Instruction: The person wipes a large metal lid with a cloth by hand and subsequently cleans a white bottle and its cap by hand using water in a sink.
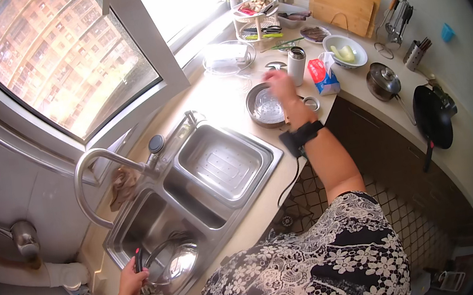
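Note:
My left hand [131,282] grips a black handle [139,259] with a red mark, at the near corner of the left sink basin [140,218]. Beneath it in the basin lies shiny metal cookware [182,260] with a dark curved rim; whether the handle belongs to it is hard to see. My right hand [283,90] is blurred over the right side of a round metal pan [255,116] on the counter. The fingers are near a white bottle [296,65], and I cannot make out whether they hold anything.
A curved faucet [84,181] arches over the left basin. A perforated metal tray [223,162] sits in the right basin. Along the counter are a tissue pack [323,78], a bowl with peeled vegetable [349,61], a lidded saucepan [382,83] and a black wok [432,117]. An open window [125,50] stands left.

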`<state>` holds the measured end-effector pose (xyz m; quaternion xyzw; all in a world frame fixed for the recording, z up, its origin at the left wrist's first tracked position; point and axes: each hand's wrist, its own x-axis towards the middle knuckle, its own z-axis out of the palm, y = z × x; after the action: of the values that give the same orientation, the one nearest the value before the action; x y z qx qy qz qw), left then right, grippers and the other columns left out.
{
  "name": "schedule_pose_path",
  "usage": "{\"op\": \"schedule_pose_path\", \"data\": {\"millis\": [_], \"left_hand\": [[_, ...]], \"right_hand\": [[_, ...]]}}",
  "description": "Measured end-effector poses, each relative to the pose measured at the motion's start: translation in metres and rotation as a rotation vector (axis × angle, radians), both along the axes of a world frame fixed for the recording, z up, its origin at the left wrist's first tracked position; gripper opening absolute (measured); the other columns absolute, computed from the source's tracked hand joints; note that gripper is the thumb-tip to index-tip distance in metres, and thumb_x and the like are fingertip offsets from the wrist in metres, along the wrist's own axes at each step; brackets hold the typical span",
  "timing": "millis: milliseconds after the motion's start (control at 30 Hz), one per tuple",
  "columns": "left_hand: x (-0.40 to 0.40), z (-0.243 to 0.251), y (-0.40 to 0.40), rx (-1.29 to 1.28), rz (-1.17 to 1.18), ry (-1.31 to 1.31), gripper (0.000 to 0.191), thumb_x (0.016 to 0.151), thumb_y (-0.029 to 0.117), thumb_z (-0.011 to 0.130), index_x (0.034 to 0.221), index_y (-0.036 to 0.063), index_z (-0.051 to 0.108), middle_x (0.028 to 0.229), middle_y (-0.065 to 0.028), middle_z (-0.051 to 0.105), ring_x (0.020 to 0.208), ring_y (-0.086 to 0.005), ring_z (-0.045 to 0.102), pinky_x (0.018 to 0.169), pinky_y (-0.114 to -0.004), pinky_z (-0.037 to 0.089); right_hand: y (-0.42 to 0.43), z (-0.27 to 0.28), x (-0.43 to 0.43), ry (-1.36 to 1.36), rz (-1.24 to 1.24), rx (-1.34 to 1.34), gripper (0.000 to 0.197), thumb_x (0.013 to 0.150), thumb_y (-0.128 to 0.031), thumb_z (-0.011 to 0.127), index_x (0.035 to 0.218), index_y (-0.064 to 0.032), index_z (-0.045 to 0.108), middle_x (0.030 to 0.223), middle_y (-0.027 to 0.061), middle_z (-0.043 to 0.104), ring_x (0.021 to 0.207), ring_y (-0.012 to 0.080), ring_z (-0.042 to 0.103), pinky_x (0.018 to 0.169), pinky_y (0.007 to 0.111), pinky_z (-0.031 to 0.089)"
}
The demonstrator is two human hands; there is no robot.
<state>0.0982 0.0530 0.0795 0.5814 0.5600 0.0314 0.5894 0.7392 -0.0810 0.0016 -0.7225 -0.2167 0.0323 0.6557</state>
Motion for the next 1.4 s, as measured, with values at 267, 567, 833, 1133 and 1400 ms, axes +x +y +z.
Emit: {"op": "schedule_pose_path", "data": {"millis": [267, 567, 833, 1133, 1400], "left_hand": [[0.002, 0.003, -0.015, -0.006, 0.091, 0.018, 0.064, 0.066, -0.008, 0.056, 0.127, 0.0064, 0.045, 0.074, -0.0009, 0.055, 0.052, -0.0086, 0.048, 0.043, -0.021, 0.036], [0.0, -0.006, -0.018, -0.031, 0.175, -0.006, 0.07, 0.065, -0.009, 0.057, 0.131, 0.0101, 0.043, 0.075, -0.0007, 0.055, 0.051, -0.0091, 0.048, 0.042, -0.022, 0.036], [0.003, -0.011, -0.012, -0.052, 0.185, -0.04, 0.067, 0.066, -0.008, 0.056, 0.13, 0.0099, 0.044, 0.074, -0.0002, 0.054, 0.047, -0.0077, 0.044, 0.039, -0.021, 0.032], [-0.003, -0.016, -0.021, -0.033, 0.228, -0.001, 0.072, 0.066, -0.009, 0.053, 0.134, 0.0106, 0.04, 0.071, 0.0002, 0.053, 0.044, -0.0067, 0.041, 0.037, -0.021, 0.03], [-0.013, -0.023, -0.022, -0.019, 0.261, -0.018, 0.066, 0.065, -0.009, 0.054, 0.128, 0.0068, 0.043, 0.069, 0.0002, 0.054, 0.042, -0.0066, 0.042, 0.036, -0.021, 0.03]], "right_hand": [[-0.103, 0.003, 0.117, 0.027, -0.652, -0.616, 0.03, 0.078, -0.02, 0.05, 0.101, -0.03, 0.068, 0.114, 0.0103, 0.059, 0.11, 0.0301, 0.051, 0.1, 0.05, 0.029], [-0.146, 0.011, 0.216, 0.075, 0.034, 0.179, 0.041, 0.085, -0.009, 0.05, 0.126, -0.0036, 0.048, 0.111, 0.0073, 0.056, 0.095, 0.016, 0.053, 0.083, 0.033, 0.043], [-0.166, 0.081, 0.184, 0.114, -0.083, 0.47, 0.03, 0.083, -0.005, 0.054, 0.113, -0.0051, 0.056, 0.098, 0.0044, 0.059, 0.086, 0.0146, 0.056, 0.072, 0.031, 0.047], [-0.167, 0.022, 0.162, 0.268, -0.017, 0.158, 0.02, 0.077, 0.002, 0.051, 0.091, -0.0117, 0.049, 0.088, 0.006, 0.062, 0.071, 0.0144, 0.06, 0.058, 0.023, 0.047], [-0.127, -0.033, 0.176, -0.116, -0.477, -0.469, 0.054, 0.063, -0.007, 0.063, 0.113, -0.0089, 0.043, 0.107, 0.02, 0.056, 0.099, 0.0364, 0.056, 0.088, 0.037, 0.043]]}}
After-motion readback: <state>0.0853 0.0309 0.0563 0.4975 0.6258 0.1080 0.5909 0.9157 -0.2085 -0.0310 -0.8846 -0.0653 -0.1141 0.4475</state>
